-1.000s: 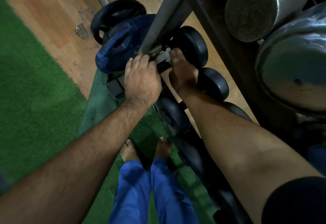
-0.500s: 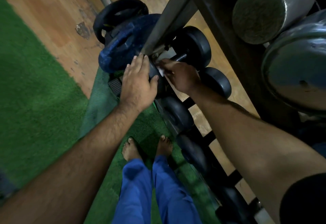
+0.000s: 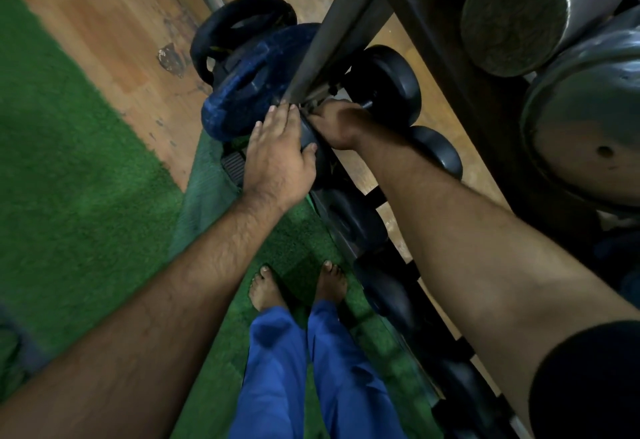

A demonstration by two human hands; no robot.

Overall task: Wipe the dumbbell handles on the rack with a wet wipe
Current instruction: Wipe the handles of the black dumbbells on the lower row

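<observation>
A black dumbbell lies at the left end of the rack's lowest tier, its far head in plain view. My left hand rests flat on the near head, fingers straight and thumb at the rim. My right hand is curled round the handle between the two heads. The wet wipe is almost wholly hidden under those fingers; only a pale scrap shows at the fingertips. The handle itself is covered by the hand.
A grey rack upright slants down just above my hands. A blue weight plate and a black one lean at the rack's end. More black dumbbells line the low tier; steel ones sit above. My bare feet stand on green turf.
My right hand has slid from the far side of the handle toward the near head and turned over. The left hand's fingers have flattened out on the near head.
</observation>
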